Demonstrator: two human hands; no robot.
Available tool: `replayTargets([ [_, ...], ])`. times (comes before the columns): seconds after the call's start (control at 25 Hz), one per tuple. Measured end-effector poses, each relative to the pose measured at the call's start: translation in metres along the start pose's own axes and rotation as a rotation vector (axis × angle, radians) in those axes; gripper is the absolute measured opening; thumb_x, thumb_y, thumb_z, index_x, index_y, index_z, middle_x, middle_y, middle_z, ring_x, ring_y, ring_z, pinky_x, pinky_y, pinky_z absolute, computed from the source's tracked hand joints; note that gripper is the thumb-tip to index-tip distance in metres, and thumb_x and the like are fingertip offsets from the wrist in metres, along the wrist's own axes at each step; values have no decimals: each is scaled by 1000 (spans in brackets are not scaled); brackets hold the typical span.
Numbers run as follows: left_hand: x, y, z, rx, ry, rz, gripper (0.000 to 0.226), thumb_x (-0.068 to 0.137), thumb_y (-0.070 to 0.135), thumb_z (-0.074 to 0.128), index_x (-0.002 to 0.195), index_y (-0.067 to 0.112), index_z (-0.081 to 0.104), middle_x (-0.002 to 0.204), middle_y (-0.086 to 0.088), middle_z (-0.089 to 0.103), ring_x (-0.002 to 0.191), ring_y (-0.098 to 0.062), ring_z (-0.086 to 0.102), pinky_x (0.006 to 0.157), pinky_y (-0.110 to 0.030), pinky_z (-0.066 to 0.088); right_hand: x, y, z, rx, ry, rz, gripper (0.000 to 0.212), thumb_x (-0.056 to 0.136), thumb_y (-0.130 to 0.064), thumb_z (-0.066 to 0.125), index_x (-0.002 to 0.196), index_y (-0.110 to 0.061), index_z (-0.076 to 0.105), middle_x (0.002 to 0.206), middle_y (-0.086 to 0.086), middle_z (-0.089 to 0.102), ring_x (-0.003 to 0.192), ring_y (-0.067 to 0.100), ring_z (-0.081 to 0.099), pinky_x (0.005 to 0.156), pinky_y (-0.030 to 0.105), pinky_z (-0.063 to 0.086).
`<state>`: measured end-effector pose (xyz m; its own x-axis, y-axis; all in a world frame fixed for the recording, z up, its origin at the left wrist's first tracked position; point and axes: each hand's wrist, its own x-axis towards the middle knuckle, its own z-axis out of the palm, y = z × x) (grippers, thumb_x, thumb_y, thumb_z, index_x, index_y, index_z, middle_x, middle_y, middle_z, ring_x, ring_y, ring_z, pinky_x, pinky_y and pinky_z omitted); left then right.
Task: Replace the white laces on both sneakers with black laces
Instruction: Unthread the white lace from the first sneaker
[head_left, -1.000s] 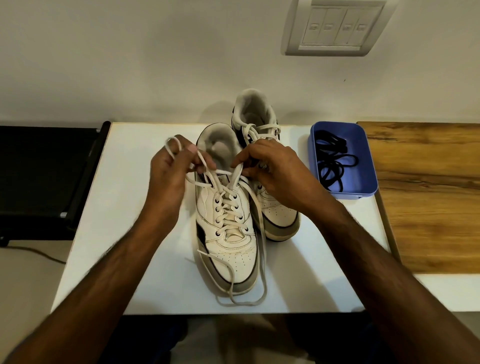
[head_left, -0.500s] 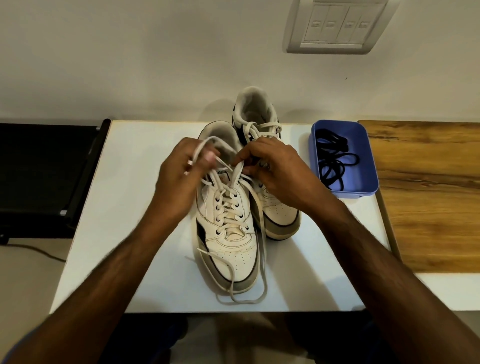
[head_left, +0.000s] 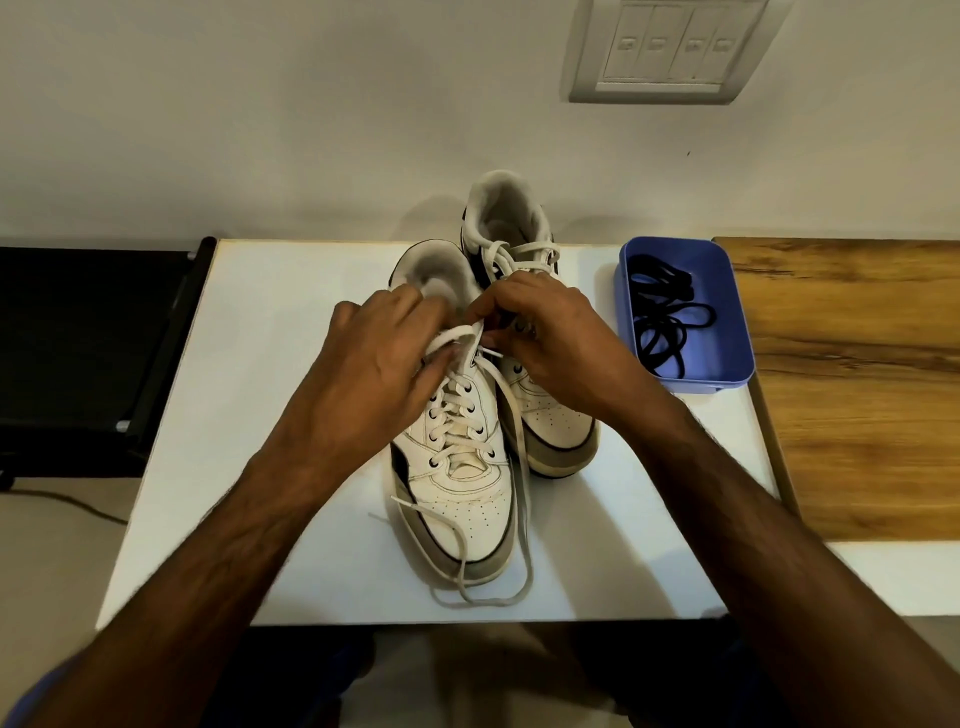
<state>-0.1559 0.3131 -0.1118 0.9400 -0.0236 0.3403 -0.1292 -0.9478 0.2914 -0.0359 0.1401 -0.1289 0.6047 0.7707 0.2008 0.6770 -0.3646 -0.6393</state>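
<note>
A white table is seen set against a pale wall, with a wooden surface adjoining it at three o'clock and a switch plate mounted on the wall at one o'clock. Two white sneakers are stood side by side at the table's centre, toes pointed toward six o'clock: the near sneaker and, just beside it toward one o'clock, the far sneaker, whose collar is laced and tied. A blue tray is placed at the table's three o'clock edge, and the black laces are coiled inside it. Above the near sneaker's upper eyelets the left hand is curled around a loop of the white lace, while the right hand is pinched on the same lace. The lace's loose ends are trailed past the toe toward six o'clock.
</note>
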Motion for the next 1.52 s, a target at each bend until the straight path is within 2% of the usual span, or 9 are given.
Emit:
replayTargets([
  [0.16, 0, -1, 1, 164, -23, 66, 25, 84, 11, 78, 104, 4, 64, 94, -19, 63, 79, -40, 61, 68, -43, 42, 0, 0, 0, -12, -8, 1, 23, 91, -12, 70, 107, -28, 69, 97, -15, 56, 92, 9, 52, 83, 46, 50],
  [0.32, 0, -2, -5, 53, 53, 26, 14, 89, 8, 67, 98, 2, 58, 86, -17, 61, 73, -37, 57, 68, -35, 33, 0, -1, -5, 12, -31, 2, 23, 91, -11, 70, 106, -28, 68, 99, -11, 60, 92, 10, 53, 82, 41, 50],
  [0.48, -5, -28, -24, -242, 155, -394, 15, 90, 13, 68, 93, 10, 54, 79, -3, 63, 69, -20, 53, 63, -28, 40, -1, -4, -7, 32, -36, 14, 21, 91, -9, 70, 106, -23, 70, 98, -7, 62, 93, 12, 54, 83, 39, 49],
  [0.6, -17, -47, -25, -324, -31, -643, 6, 89, 14, 65, 89, 17, 60, 81, -3, 66, 70, -17, 60, 61, -16, 41, -1, -4, -6, 33, -44, 21, 22, 92, -9, 69, 108, -23, 70, 97, -9, 60, 93, 12, 53, 84, 40, 49],
  [0.8, -24, -53, -18, -287, -307, -511, 38, 83, 55, 44, 91, 25, 67, 101, 9, 54, 83, -9, 57, 79, -38, 45, -3, -5, -5, 11, -55, 28, 24, 94, -14, 63, 111, -30, 67, 98, -11, 55, 98, 12, 51, 88, 50, 47],
  [0.92, -21, -47, -17, -251, -32, -499, 47, 89, 62, 36, 97, 21, 59, 107, 10, 51, 83, -7, 57, 79, -33, 46, -5, -11, -3, 10, -50, 56, 24, 96, -28, 50, 112, -32, 66, 102, -9, 54, 101, 13, 50, 90, 52, 45],
  [1.04, -7, -28, -11, -439, 110, -471, 31, 101, 52, 49, 112, 23, 54, 100, 7, 58, 85, -6, 58, 71, -17, 45, -7, -22, 3, 11, 15, 46, 24, 96, -42, 52, 108, -30, 69, 97, -7, 47, 94, 13, 48, 84, 49, 46],
  [1.28, -4, -24, 0, -493, -115, -434, 18, 98, 41, 61, 108, 29, 70, 91, 2, 62, 81, -13, 61, 79, -40, 52, -7, -33, 16, -84, 68, 23, 18, 89, -39, 67, 100, -26, 71, 93, -7, 41, 90, 10, 42, 78, 38, 43],
  [1.52, -13, -36, -4, -707, -218, -420, 25, 101, 23, 51, 118, 32, 67, 102, 2, 67, 96, -12, 63, 87, -33, 52, -5, -41, 31, -28, 73, 86, 13, 87, -34, 75, 96, -25, 74, 93, -6, 41, 92, 12, 43, 78, 29, 39],
])
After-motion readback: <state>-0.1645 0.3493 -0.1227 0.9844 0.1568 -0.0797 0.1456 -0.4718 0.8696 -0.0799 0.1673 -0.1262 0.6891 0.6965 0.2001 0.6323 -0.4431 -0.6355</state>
